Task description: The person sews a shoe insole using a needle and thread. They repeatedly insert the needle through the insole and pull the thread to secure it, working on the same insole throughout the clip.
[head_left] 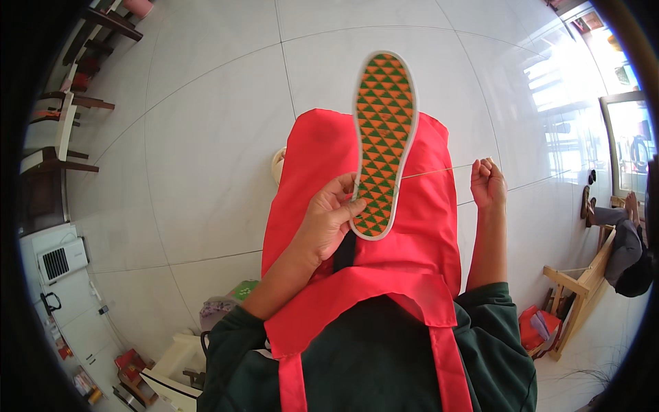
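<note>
An embroidered insole [386,130] with a white edge and orange and green triangles stands upright over my lap, toe end pointing away from me. My left hand [331,214] pinches its heel end from the left, thumb across the patterned face. From the insole's right edge a thin pale thread [439,172] runs out taut to the right. My right hand [488,184] is closed on the thread's far end, raised beside my knee. Whether a needle is in those fingers cannot be made out.
A red apron [309,158] covers my lap. Wooden chairs [75,103] stand at the far left. At the right another person [628,254] sits by a wooden bench [583,295], with a red bag [537,326] beside it. Pale tiles [213,137] cover the floor.
</note>
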Demonstrator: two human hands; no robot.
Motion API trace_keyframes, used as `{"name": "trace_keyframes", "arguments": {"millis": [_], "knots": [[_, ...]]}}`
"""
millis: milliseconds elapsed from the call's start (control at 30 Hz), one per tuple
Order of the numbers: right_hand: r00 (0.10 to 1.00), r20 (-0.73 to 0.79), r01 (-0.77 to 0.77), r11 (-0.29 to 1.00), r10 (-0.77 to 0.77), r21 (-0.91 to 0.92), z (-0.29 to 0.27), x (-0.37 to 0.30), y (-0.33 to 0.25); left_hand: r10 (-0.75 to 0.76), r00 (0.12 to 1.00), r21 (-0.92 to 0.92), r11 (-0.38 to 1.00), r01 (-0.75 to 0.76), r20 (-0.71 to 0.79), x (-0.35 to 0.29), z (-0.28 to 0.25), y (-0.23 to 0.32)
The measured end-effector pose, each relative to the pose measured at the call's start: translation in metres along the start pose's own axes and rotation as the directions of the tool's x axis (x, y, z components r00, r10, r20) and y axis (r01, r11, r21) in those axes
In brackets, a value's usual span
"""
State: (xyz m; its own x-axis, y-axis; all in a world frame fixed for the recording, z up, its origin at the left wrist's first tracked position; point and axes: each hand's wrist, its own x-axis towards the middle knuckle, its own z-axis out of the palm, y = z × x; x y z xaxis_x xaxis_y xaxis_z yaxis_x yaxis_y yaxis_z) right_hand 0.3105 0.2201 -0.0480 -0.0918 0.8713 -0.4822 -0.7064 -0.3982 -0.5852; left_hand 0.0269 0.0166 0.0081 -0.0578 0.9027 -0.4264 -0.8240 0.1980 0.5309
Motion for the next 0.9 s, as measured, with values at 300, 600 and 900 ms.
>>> {"name": "trace_keyframes", "arguments": {"millis": [300,600,900], "knots": [[0.859,-0.389,0.384,0.921,-0.331,0.063,-0.051,0.04,-0.051,0.121,0.992,-0.014,0.993,-0.121,-0.031,-0.005,-0.003,0.018],[0.719,-0.529,0.453,0.881,-0.451,-0.137,-0.096,0.017,-0.064,0.3,0.935,0.233,0.939,-0.254,-0.191,-0.002,-0.01,0.011],[0.739,-0.506,0.407,0.893,-0.444,-0.189,-0.114,0.021,-0.046,0.366,0.881,0.308,0.911,-0.273,-0.301,0.003,-0.013,0.006]]}}
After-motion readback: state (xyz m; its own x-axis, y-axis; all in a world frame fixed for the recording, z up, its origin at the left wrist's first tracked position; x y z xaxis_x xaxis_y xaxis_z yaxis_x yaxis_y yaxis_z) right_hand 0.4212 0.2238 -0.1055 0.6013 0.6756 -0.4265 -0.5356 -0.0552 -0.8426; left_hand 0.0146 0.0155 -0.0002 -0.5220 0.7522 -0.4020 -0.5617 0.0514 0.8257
